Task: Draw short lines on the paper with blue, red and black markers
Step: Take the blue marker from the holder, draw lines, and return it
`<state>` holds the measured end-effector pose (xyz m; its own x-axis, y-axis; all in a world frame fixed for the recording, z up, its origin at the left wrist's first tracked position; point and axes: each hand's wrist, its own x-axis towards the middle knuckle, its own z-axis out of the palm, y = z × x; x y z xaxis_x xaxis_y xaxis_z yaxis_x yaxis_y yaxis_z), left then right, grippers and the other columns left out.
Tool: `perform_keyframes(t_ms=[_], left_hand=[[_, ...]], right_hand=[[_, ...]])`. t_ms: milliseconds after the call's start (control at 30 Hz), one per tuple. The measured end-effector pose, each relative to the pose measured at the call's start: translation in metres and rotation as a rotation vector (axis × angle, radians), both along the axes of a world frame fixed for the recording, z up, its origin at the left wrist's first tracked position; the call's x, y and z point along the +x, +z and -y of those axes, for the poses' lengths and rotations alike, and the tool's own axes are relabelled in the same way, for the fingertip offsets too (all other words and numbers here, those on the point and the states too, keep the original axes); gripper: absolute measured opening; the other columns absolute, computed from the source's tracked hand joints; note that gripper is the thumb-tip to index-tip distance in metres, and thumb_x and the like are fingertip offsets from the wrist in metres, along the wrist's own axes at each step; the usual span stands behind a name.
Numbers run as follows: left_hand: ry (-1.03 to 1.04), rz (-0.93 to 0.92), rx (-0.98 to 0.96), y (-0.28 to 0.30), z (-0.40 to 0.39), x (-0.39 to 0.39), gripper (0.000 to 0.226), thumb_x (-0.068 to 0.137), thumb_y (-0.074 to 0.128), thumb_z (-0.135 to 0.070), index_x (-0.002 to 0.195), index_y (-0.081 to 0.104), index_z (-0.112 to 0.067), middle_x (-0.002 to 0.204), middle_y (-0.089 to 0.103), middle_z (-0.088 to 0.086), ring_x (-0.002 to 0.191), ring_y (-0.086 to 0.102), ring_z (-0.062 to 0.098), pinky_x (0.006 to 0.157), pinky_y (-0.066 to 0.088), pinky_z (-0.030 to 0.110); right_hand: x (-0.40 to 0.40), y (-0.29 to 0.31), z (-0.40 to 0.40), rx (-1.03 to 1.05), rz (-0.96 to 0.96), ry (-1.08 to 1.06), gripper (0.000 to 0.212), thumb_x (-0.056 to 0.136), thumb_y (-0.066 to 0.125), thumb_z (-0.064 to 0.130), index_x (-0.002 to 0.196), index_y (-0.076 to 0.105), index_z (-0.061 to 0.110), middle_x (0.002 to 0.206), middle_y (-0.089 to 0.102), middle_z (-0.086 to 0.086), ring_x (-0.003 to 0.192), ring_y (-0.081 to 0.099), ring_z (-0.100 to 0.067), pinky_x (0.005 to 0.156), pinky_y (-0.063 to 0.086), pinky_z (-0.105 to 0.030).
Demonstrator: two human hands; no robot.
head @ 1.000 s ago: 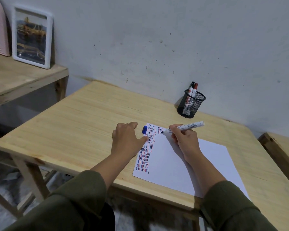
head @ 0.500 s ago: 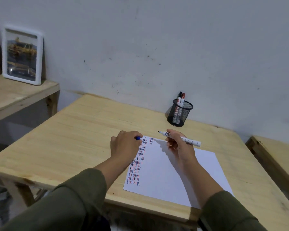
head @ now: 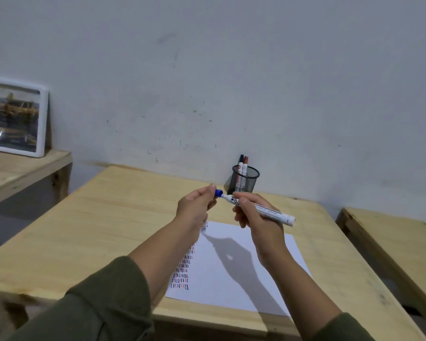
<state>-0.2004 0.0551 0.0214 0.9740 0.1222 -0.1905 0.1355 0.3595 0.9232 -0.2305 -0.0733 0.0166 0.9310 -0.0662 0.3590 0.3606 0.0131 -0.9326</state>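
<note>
My left grip (head: pixel 199 205) pinches the blue cap (head: pixel 218 193) at the tip of the marker (head: pixel 261 209) my right grip (head: pixel 256 217) grasps, above the paper (head: pixel 236 274) on the wooden bench (head: pixel 103 225) by a grey wall (head: pixel 231 82).

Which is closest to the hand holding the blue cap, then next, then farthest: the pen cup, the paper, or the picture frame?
From the left hand:
1. Paper, just below it on the table.
2. Pen cup, to its right, by the wall; close to the paper's rank.
3. Picture frame, far left on the side shelf.
</note>
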Motion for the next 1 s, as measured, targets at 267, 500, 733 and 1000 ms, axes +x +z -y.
perform_keyframes(t_ms=[267,500,733,1000], left_hand=[[-0.086,0.016,0.002,0.017,0.006,-0.010,0.011,0.088,0.061,-0.034,0.084,0.065,-0.024,0.077,0.063,-0.010,0.075,0.056,0.000,0.063,0.032,0.022],[-0.101,0.004,-0.142,0.029,0.013,-0.017,0.009,0.089,0.063,-0.023,0.079,0.065,-0.022,0.077,0.064,-0.006,0.077,0.057,0.002,0.063,0.031,0.020],[-0.022,0.112,-0.180,0.024,0.018,-0.015,0.009,0.090,0.060,-0.019,0.083,0.065,-0.022,0.079,0.067,-0.007,0.079,0.059,0.002,0.064,0.030,0.022],[-0.058,0.097,-0.181,0.019,0.009,0.006,0.014,0.094,0.054,-0.019,0.086,0.066,-0.021,0.070,0.067,-0.013,0.070,0.056,0.002,0.071,0.034,0.022]], right_hand=[[-0.005,0.016,0.004,-0.058,0.055,-0.016,0.021,0.089,0.058,0.014,0.084,0.074,0.026,0.067,0.064,0.004,0.063,0.055,-0.012,0.057,0.042,-0.026],[-0.011,0.023,0.006,-0.207,0.160,-0.025,0.021,0.091,0.057,0.012,0.093,0.074,0.025,0.084,0.068,0.007,0.068,0.060,-0.007,0.064,0.045,-0.018],[-0.014,0.021,-0.017,0.248,-0.020,0.041,0.021,0.093,0.053,0.009,0.090,0.073,0.015,0.074,0.059,-0.007,0.066,0.052,-0.014,0.063,0.046,-0.023],[-0.002,0.021,0.014,0.189,-0.095,0.586,0.072,0.059,0.083,0.044,0.122,0.060,0.018,0.115,0.067,-0.002,0.098,0.063,-0.015,0.074,0.047,-0.022]])
